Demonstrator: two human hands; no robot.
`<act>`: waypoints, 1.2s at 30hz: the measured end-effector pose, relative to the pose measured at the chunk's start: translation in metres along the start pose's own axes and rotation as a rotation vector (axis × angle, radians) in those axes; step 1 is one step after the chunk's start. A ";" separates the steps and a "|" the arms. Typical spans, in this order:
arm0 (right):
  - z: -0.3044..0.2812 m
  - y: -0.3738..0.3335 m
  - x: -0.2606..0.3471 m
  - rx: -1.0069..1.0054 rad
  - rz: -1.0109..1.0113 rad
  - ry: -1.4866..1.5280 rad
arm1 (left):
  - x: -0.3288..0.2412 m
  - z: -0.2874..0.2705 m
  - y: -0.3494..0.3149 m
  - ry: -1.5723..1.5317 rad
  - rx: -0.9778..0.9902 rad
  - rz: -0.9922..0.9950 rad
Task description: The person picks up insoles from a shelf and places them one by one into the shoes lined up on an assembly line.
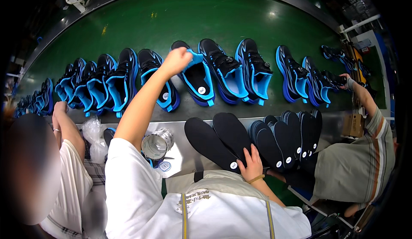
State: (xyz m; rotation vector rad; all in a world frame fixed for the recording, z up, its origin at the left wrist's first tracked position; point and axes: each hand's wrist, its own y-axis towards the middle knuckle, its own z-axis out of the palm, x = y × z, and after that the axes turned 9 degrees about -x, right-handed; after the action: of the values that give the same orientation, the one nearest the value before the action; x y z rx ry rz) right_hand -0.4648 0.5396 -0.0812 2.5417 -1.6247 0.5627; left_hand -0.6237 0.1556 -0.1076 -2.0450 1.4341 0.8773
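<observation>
My left hand (pixel 178 62) reaches across to the row and is closed on the light blue tongue (pixel 196 58) of a black-and-blue sports shoe (pixel 186 82). Inside this shoe lies a black insole (pixel 197 78) with a round white sticker at the heel. Nearer me, a pair of loose black insoles (pixel 206 139) lies on the metal ledge. My right hand (pixel 252 166), fingers stretched out and thumb apart, rests at the edge of the right-hand insole (pixel 231 132). Another shoe (pixel 161 84) with an insole in it stands beside my left forearm.
More shoes (pixel 253 69) stand along the green belt (pixel 171 12) on both sides. Stacked insoles (pixel 281 138) lie right of my right hand. A clear roll of tape (pixel 157 144) sits by my left arm. Co-workers (pixel 68 153) (pixel 356 157) work at either side.
</observation>
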 end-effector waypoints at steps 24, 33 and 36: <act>-0.141 0.111 -0.023 -0.189 -0.182 0.528 | -0.083 0.093 -0.037 0.261 -0.195 0.202; -0.114 0.247 0.011 0.593 0.084 0.305 | -0.077 0.069 0.005 0.038 0.070 0.107; -0.068 0.265 0.024 0.500 -0.109 0.121 | -0.074 0.070 0.011 -0.050 0.105 0.041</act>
State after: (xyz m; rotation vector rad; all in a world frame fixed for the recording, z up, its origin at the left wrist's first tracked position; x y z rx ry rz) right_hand -0.7093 0.4204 -0.0453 2.8294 -1.4343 1.2168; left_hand -0.6680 0.2477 -0.1007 -1.9096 1.4683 0.8456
